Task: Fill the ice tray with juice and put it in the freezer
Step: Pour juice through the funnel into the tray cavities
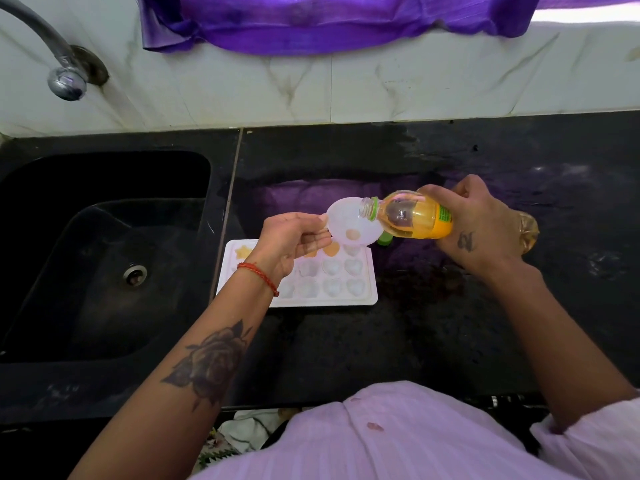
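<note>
A white ice tray with heart and star shaped cells lies on the black counter. A few cells in its far row hold orange juice. Above the tray my left hand pinches the edge of a small translucent funnel, which has a spot of juice at its bottom. My right hand grips a clear juice bottle with a yellow label, tilted almost flat, its uncapped mouth over the funnel. A green cap lies on the counter just under the bottle.
A black sink with a drain is set into the counter at the left, under a metal tap. A marble-tiled wall and purple cloth are behind. The dark counter looks wet near the wall.
</note>
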The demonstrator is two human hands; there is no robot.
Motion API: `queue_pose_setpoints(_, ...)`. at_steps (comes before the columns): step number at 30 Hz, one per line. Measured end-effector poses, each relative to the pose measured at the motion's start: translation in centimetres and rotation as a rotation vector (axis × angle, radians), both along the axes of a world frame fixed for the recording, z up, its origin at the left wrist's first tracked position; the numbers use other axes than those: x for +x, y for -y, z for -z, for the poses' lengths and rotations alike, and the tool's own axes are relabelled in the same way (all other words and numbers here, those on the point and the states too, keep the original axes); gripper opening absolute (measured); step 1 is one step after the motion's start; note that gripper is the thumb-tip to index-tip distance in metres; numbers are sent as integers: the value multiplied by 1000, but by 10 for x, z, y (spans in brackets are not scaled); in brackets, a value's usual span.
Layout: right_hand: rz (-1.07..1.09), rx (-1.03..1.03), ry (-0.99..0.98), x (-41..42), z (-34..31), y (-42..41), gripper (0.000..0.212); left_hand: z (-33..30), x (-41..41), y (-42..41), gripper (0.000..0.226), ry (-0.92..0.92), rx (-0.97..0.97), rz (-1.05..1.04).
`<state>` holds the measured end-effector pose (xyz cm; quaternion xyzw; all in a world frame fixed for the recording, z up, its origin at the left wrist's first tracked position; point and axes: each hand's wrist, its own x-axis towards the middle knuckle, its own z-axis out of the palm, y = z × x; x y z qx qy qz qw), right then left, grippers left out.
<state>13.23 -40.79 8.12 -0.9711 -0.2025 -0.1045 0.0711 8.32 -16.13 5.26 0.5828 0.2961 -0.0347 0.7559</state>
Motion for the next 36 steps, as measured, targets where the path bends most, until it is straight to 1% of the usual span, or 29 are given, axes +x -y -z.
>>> queue_pose_setpoints(5, 10, -58, 20, 1, 2, 6, 68, 2, 2, 4, 2, -13, 18, 2)
queue_pose_setpoints(14, -3, -64, 10, 1, 1, 10, 68, 1, 1, 6, 0, -33, 46, -12)
queue_pose_setpoints(22, -13, -38, -10, 2, 3, 9, 67, 1, -2, 6, 1, -22, 32, -17)
queue_pose_setpoints(31, -16, 81, -110, -1, -3, -1, 71, -3, -9, -1, 3, 14, -28, -45)
queue_pose_setpoints(36, -82, 142, -139, -6, -7, -17, 75, -7, -21, -15, 1, 35, -59, -85)
